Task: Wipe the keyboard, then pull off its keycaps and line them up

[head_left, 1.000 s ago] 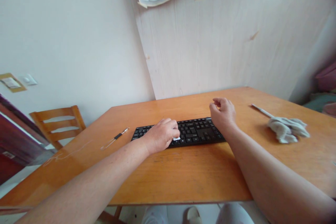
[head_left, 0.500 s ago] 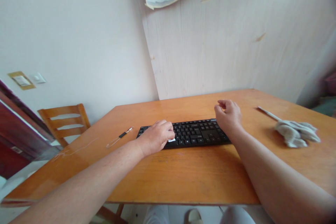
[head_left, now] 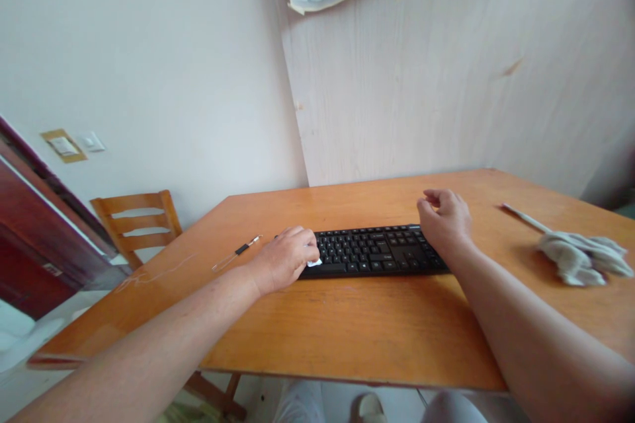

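A black keyboard point(head_left: 364, 252) lies flat on the wooden table, long side towards me. Over its left end, my left hand point(head_left: 289, 250) is closed on a small white cloth or tissue point(head_left: 314, 262), pressed against the keys; only a corner of it shows past the fingers. At the keyboard's right end is my right hand point(head_left: 445, 218), its fingers curled in and the thumb towards the left. It covers the far right corner of the keyboard. Whether it grips anything, I cannot make out.
Left of the keyboard lies a thin tool with a black sleeve point(head_left: 242, 249). A crumpled grey cloth point(head_left: 578, 256) and a pale stick point(head_left: 526, 217) lie on the right of the table point(head_left: 367, 337). A wooden chair point(head_left: 141, 221) stands beyond the left edge.
My left hand has slid left along the keyboard with the white cloth or tissue. The right hand stays at the right end, and the whole view has shifted slightly.
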Tool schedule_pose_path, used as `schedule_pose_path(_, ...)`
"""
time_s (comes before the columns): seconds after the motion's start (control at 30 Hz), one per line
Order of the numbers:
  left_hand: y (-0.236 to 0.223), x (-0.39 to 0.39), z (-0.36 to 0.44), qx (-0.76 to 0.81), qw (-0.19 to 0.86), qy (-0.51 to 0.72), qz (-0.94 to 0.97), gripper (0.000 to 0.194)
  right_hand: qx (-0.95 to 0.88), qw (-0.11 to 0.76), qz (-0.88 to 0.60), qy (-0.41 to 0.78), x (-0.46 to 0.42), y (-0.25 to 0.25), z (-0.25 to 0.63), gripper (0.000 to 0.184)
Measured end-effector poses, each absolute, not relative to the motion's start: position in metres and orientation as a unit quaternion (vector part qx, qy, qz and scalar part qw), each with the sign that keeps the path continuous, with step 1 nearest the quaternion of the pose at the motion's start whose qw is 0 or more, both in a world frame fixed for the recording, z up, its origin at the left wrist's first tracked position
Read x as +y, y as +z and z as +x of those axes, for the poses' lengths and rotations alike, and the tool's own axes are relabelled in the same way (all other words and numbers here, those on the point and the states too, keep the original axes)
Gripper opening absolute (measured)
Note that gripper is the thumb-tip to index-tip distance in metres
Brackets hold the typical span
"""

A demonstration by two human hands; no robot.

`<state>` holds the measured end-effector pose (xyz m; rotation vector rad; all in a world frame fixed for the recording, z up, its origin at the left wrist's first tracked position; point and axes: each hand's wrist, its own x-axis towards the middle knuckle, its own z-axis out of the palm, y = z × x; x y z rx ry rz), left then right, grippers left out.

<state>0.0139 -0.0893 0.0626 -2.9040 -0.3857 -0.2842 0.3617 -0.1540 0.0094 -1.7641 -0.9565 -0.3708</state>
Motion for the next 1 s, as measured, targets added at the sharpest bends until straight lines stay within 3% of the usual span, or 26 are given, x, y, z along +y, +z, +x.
schedule_pose_path(1.0, 0.060, -0.080, -0.054, -0.207, 0.091, -0.119, -0.967, 0.025, -0.418, 0.486, -0.750, -0.161, -0.154, 0.006, 0.368, 0.033)
